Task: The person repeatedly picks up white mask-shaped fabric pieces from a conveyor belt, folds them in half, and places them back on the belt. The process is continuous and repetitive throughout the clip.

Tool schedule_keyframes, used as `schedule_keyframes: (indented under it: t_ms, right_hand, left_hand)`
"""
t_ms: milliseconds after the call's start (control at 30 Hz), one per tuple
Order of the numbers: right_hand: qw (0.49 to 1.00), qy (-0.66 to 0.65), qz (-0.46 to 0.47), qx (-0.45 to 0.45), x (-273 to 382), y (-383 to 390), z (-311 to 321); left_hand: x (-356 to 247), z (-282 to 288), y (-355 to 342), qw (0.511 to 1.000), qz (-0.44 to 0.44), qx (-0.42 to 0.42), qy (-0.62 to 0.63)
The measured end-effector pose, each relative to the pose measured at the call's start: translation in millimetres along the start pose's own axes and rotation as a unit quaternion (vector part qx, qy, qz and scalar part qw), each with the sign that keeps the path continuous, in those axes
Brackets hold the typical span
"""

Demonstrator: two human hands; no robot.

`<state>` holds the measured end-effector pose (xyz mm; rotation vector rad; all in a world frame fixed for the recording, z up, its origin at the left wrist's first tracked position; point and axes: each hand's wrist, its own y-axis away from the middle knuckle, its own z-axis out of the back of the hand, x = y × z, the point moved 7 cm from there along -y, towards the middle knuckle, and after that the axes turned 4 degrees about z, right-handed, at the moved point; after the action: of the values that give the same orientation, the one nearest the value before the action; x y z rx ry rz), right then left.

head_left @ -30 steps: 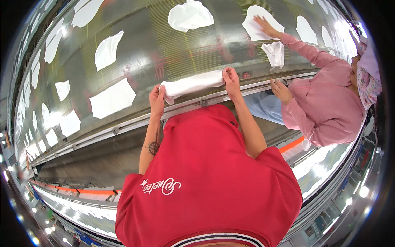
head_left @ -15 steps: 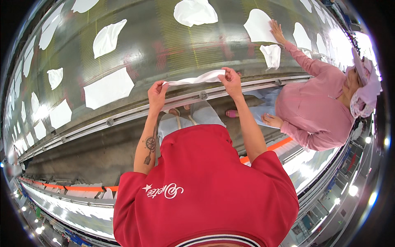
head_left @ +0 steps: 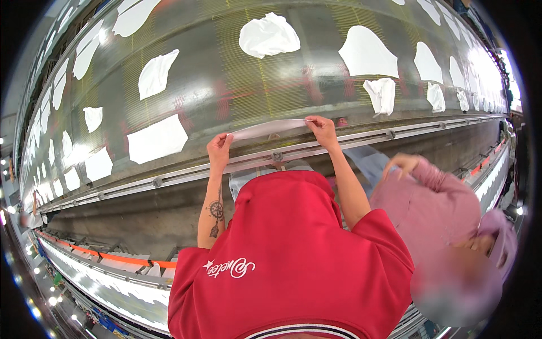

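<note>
A white fabric piece (head_left: 268,129) stretches between my two hands over the near edge of a long dark printing table (head_left: 240,96). My left hand (head_left: 218,152) pinches its left end, and my right hand (head_left: 323,132) pinches the right end. The cloth hangs as a taut band, slightly bowed upward. A flat white cut panel (head_left: 158,139) lies on the table left of my left hand. Farther back sits a crumpled white piece (head_left: 269,35). To the right are a smooth rounded panel (head_left: 368,52) and a rumpled small piece (head_left: 380,95).
A metal rail (head_left: 350,142) with round fittings runs along the table's near edge. At my right stands a co-worker in a pink top (head_left: 432,206), one hand raised near the chest. Behind me, another table carries an orange strip (head_left: 164,264). More white panels dot the table's left.
The band of cloth between my hands has spread wider. The co-worker has drawn an arm back from the table and come lower in the view, which has itself shifted.
</note>
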<state>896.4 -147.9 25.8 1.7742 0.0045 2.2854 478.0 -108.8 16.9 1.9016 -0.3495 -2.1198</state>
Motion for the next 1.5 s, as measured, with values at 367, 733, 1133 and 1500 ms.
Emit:
schedule_keyframes:
  t_ms: [367, 733, 1133, 1500]
  right_hand:
    - [0.999, -0.04, -0.031, 0.013, -12.5, -13.7, 32.7]
    - [0.992, 0.025, 0.0, -0.127, 13.8, -83.8, 2.8]
    - [0.945, 0.289, 0.081, -0.13, 19.5, -131.7, -9.2]
    - [0.976, 0.181, -0.119, 0.004, 11.9, -101.4, 23.4]
  left_hand:
    - [12.0, -23.3, -15.5, 0.998, 0.044, 0.012, 0.039]
    - [-34.4, -26.6, -75.0, 0.994, -0.032, -0.105, -0.002]
    - [-67.2, -45.8, -119.0, 0.954, -0.051, -0.123, -0.267]
    - [-44.8, -14.4, -76.6, 0.945, 0.039, -0.075, -0.315]
